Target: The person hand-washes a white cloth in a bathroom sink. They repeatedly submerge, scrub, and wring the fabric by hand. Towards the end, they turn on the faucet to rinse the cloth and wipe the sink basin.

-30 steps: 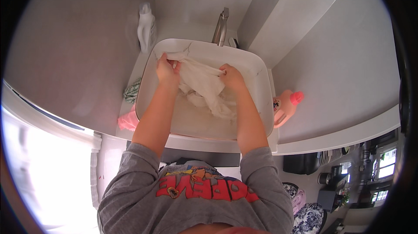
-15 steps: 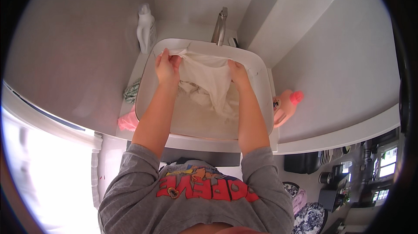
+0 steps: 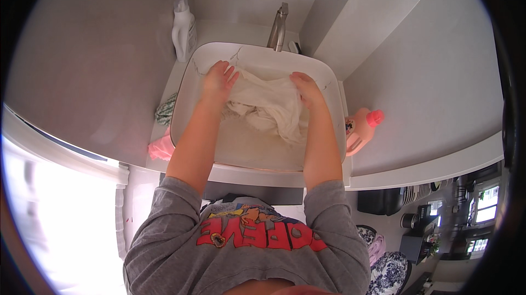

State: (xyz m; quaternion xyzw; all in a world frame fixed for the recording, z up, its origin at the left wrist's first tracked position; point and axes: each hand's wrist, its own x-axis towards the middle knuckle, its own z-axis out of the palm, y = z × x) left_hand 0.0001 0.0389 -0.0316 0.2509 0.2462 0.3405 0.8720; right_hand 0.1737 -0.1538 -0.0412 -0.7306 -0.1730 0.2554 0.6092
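A wet white cloth garment [image 3: 266, 95] lies bunched in cloudy water inside the white rectangular sink [image 3: 257, 168]. Its far edge spreads between my two hands. My left hand [image 3: 218, 80] is at the garment's far left corner, fingers apart, with the fingertips and thumb beside the fabric. At the right edge of the garment is my right hand [image 3: 308, 88], its fingers loosely spread and pointing inward. Both hands look open, though whether the fingertips touch the fabric is hard to see. Part of the garment sits under the water.
A metal faucet [image 3: 278, 29] rises behind the sink. A white jug-shaped bottle [image 3: 183, 32] stands at the back left. On the right is a peach bottle with a pink cap [image 3: 361, 129]. Green patterned cloth [image 3: 166, 109] and pink cloth [image 3: 161, 146] lie left of the sink.
The garment's raised far edge has dropped into the sink and now lies flatter. My fingers have loosened from their pinch on it, and my hands have spread slightly at the fingertips.
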